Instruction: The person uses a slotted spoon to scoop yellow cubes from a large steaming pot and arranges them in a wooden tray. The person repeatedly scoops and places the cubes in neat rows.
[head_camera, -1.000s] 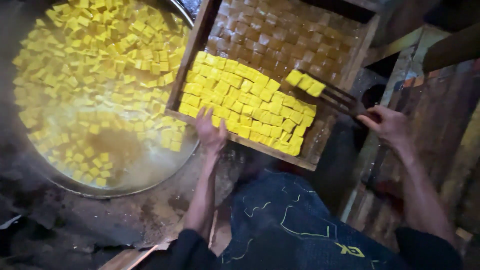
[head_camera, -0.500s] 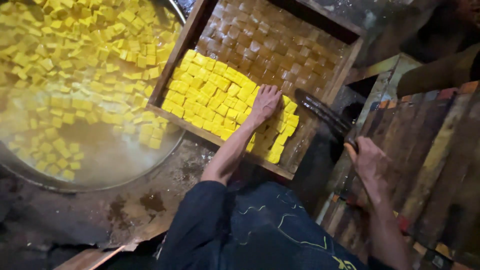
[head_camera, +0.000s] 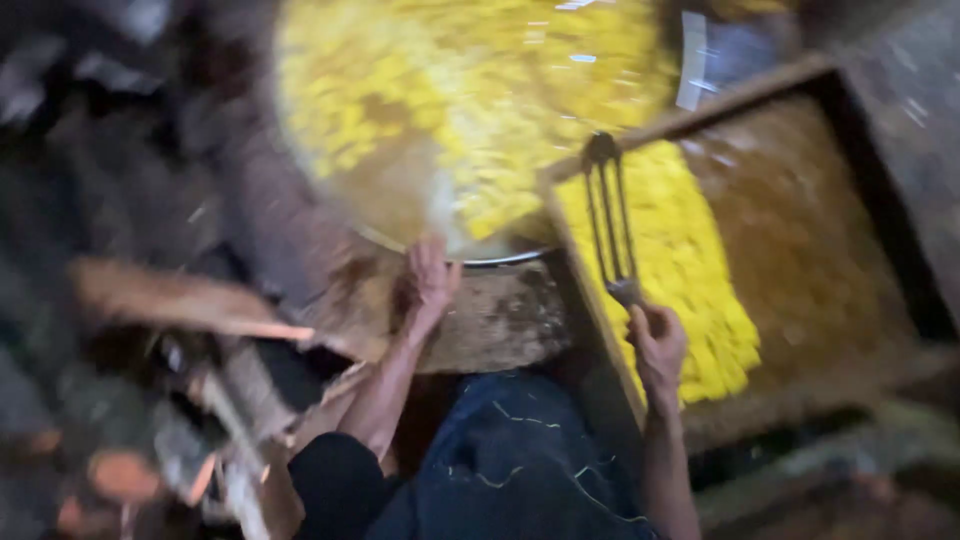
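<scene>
Over tray (head_camera: 800, 90): R grip (head_camera: 655, 345) tight round fork (head_camera: 610, 215)

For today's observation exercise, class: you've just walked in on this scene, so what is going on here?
A person is crouched beside a large round pan full of yellow cubes in liquid. Their right hand grips a long metal fork, held over a wooden tray with more yellow cubes along its near side. Their left hand rests on the ledge at the pan's rim. The picture is blurred, so finer detail cannot be told.
</scene>
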